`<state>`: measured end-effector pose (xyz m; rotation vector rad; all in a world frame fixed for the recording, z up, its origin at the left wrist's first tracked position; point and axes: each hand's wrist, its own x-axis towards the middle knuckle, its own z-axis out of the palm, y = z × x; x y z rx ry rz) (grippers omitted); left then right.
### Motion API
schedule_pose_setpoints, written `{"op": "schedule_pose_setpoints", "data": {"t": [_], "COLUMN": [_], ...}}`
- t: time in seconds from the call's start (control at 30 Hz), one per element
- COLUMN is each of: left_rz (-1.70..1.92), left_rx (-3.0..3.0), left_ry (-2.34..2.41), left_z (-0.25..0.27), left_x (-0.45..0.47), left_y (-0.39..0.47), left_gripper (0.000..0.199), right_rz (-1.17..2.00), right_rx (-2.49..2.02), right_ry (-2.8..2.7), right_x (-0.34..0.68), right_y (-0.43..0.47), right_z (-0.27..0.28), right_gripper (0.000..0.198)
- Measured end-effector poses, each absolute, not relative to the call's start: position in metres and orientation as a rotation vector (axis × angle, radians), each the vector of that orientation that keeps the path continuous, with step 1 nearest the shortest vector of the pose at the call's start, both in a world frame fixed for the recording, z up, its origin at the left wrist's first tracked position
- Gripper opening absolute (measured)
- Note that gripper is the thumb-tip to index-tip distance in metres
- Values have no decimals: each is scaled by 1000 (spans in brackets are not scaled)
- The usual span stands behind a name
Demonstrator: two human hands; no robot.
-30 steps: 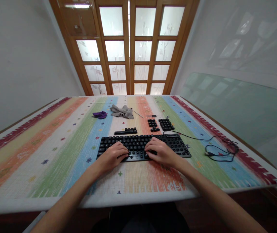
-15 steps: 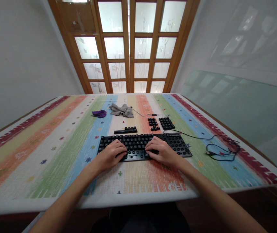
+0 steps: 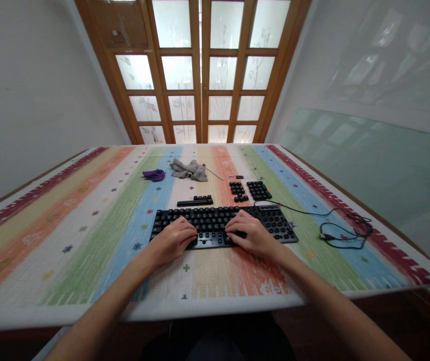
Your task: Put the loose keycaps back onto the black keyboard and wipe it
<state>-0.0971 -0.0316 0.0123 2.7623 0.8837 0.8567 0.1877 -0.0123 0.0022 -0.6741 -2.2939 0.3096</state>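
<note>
The black keyboard [image 3: 209,220] lies flat near the table's front edge. Its number pad [image 3: 275,223] lacks keycaps, and bare switches also show in the bottom row where the space bar sits on others. My left hand [image 3: 177,234] rests over its lower left part, fingers curled together with the tips at the bottom-row keys. Over the lower right letter keys, my right hand [image 3: 250,233] is bent the same way, thumb and fingers closed at the keys. What lies beneath the fingertips is hidden. Behind the keyboard is a loose space bar [image 3: 194,203] beside a short row of keycaps [image 3: 203,198].
Two groups of loose keycaps, the smaller [image 3: 237,189] and the larger [image 3: 259,190], lie behind the keyboard. Farther back are a purple cloth [image 3: 154,175], a grey cloth [image 3: 189,171], a thin rod [image 3: 215,174] and a small dark-handled tool [image 3: 239,177]. A coiled cable [image 3: 346,235] lies right.
</note>
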Motion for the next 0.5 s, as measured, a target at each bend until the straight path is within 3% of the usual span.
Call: {"op": "schedule_pose_setpoints", "data": {"t": [0.5], "left_rz": [879], "left_rx": [2920], "left_ry": [1010], "left_z": [10], "left_x": [-87], "left_y": [-44], "left_gripper": [22], "right_rz": [213], "right_rx": [-715], "right_ry": [-2361], "right_x": [185], "right_y": [-19], "right_z": [8], "right_gripper": [17]}}
